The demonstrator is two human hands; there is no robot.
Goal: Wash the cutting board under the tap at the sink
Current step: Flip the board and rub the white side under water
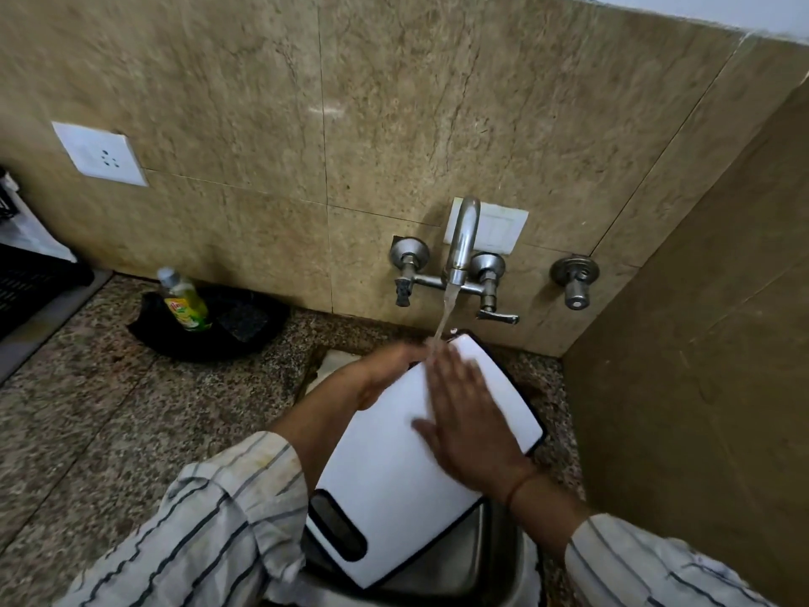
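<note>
Head view, looking down at a steel sink (490, 558) set into a speckled granite worktop (109, 414), close to its right back corner where tiled walls meet. White cutting board (394, 466) with a dark rim held tilted over the sink, long axis running from the near left, where a dark handle slot sits low over the basin, up and away to the far right corner under the tap (462, 238). Water (444, 317) falling in a thin stream from the spout onto the board's far top edge. Left hand (389, 370) curled around the board's far left edge, gripping and propping it, fingers partly hidden behind the board. Right hand (464, 418) laid flat on the white face, fingers spread wide and pointing up toward the stream, palm pressed to the surface, holding nothing; a red thread at the wrist, striped sleeves on both arms. Right hand nearer to the wet top end, directly below the falling water, so any rubbing stroke would likely run along the board's long axis, down from the stream toward the handle slot. Lower half of the board looks untouched by water, judged from the stream's landing point. On the worktop toward the back left, well apart from the sink, a green soap bottle (184, 300) standing in a black tray (245, 326) beside a dark scrub pad (243, 319). White wall socket (100, 153) on the tiles further left.
</note>
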